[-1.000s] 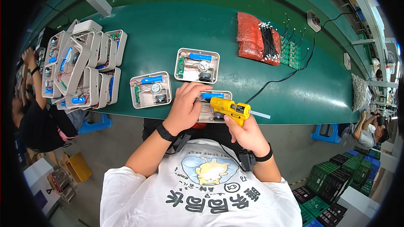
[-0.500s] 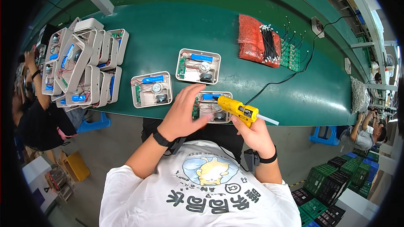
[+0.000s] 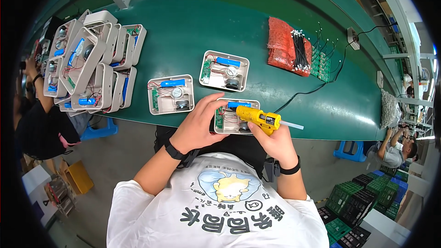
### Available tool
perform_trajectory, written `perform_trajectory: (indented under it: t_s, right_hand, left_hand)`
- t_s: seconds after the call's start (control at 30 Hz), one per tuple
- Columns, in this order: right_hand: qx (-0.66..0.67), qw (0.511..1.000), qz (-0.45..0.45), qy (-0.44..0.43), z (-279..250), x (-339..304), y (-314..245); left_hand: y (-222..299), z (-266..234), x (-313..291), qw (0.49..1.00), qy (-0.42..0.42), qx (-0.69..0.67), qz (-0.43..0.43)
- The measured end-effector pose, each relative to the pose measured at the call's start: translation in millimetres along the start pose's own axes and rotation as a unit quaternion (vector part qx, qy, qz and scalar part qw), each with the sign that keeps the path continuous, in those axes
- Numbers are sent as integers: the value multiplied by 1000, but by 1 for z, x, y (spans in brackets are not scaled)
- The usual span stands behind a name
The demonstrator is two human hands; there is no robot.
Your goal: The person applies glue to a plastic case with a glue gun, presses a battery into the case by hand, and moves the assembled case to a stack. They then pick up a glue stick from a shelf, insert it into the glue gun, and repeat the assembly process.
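My right hand (image 3: 274, 143) is wrapped round a yellow hot glue gun (image 3: 258, 118), a white glue stick (image 3: 292, 125) poking from its back end. The gun's dark nozzle points left, over the blue battery cell (image 3: 240, 104) in a white plastic housing (image 3: 228, 132) at the bench's near edge. My left hand (image 3: 195, 126) grips that housing's left side, fingertips at its far corner and thumb by the near edge. Inside it are a green circuit board (image 3: 219, 120) and thin wires. The gun hides part of the round black part; whether the nozzle touches anything I cannot tell.
Two similar open housings (image 3: 202, 84) (image 3: 151, 106) lie just beyond. Many more are piled (image 3: 92, 71) at the left. Further right are a red bubble-wrap packet (image 3: 280, 46), black cables (image 3: 299, 50), green boards (image 3: 320, 68) and the gun's black cord (image 3: 298, 93). Other people sit at both sides.
My left thumb has moved back from over the housing's inside to its near edge. The glue gun has shifted slightly left relative to the housing. The whole view has turned a little.
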State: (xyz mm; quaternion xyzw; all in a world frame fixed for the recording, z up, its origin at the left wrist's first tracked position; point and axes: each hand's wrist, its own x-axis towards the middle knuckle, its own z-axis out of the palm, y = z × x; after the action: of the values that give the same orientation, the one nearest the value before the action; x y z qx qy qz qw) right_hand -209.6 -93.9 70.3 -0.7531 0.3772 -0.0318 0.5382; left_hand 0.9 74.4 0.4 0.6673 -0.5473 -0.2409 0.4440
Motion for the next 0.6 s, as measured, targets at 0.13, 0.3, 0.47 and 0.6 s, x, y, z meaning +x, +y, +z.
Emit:
perform_trajectory:
  t_s: [0.13, 0.3, 0.47, 0.6]
  right_hand:
    - [-11, 1000, 7, 2, 2, 2, -3]
    - [-23, 1000, -7, 17, 2, -3, 2]
    - [-12, 999, 5, 34, -3, -6, -2]
    - [-39, 995, -51, 73, -1, -2, 1]
  left_hand:
    - [0, -1, 0, 1000, 3, 0, 3]
    - [0, 1, -2, 1000, 5, -3, 5]
    - [-1, 0, 0, 1000, 10, 7, 9]
    - [0, 2, 0, 1000, 20, 4, 10]
